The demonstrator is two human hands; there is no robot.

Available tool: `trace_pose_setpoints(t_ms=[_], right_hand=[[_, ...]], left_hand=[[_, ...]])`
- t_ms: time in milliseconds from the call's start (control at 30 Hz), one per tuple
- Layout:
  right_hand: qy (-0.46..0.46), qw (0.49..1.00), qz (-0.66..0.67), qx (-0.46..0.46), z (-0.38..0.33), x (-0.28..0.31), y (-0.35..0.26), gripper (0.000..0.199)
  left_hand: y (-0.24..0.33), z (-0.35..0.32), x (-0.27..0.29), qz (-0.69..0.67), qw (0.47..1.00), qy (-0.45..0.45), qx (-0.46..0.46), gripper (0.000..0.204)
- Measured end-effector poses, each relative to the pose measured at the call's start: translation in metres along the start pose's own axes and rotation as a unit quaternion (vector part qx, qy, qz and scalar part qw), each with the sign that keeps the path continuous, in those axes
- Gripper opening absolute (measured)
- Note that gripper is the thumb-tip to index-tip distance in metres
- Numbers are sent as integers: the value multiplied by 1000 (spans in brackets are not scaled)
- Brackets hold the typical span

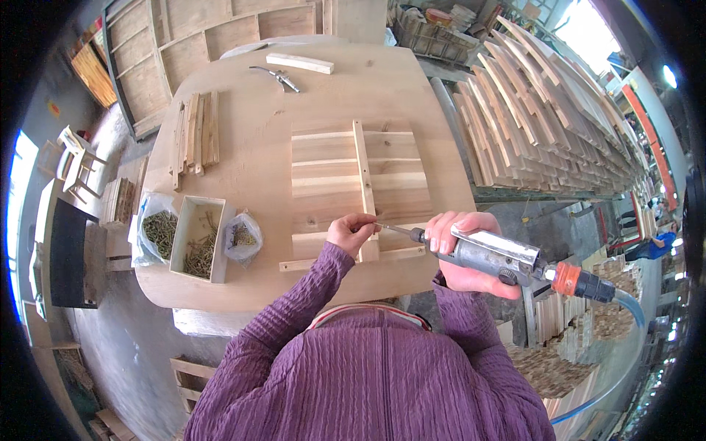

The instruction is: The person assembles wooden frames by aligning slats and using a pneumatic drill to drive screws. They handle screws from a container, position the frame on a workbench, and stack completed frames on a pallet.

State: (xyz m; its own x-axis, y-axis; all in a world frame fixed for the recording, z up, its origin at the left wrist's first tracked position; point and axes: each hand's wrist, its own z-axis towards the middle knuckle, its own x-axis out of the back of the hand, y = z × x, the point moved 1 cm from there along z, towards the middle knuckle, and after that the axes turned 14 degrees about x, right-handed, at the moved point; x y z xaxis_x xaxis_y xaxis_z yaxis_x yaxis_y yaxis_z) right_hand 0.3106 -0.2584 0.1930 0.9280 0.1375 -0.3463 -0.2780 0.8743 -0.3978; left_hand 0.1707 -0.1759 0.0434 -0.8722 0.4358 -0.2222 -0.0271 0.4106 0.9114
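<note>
My right hand (465,246) is wrapped round a silver air screwdriver (496,253), held nearly level. Its long thin bit points left and reaches the fingertips of my left hand (352,234). Those fingers are pinched together; whatever sits between them is too small to make out. Beneath them, a narrow wooden batten (363,169) with small holes lies across a panel of several wooden boards (323,187). Along the panel's near edge runs a second batten (404,253), crossing under the first one's near end.
On the left of the wooden table (243,147) are a white box of screws (198,239), two plastic bags of screws (159,234) and a pile of wood strips (197,136). An air blow gun (278,79) and a wood block (300,63) lie at the back. Stacked boards (540,117) stand right; a blue hose (631,305) trails off the tool.
</note>
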Motion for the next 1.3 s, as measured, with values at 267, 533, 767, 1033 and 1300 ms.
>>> trace_pose_setpoints(t_ms=[267, 533, 767, 1033, 1300], right_hand=[[-44, 998, 43, 8, -2, 2, 17, 101], [-49, 998, 45, -19, -4, 3, 24, 102], [35, 986, -58, -152, -10, 4, 40, 96], [55, 978, -59, -192, -15, 18, 67, 74], [52, 966, -83, -239, -29, 23, 84, 77]], left_hand=[[-7, 5, 9, 9, 1000, 30, -5, 17], [-7, 1, 3, 9, 1000, 18, 4, 16], [-16, -2, 3, -54, 993, -86, 55, 26], [-27, -9, 10, -22, 971, -161, 175, 47], [-41, 4, 18, 79, 975, -132, 161, 45]])
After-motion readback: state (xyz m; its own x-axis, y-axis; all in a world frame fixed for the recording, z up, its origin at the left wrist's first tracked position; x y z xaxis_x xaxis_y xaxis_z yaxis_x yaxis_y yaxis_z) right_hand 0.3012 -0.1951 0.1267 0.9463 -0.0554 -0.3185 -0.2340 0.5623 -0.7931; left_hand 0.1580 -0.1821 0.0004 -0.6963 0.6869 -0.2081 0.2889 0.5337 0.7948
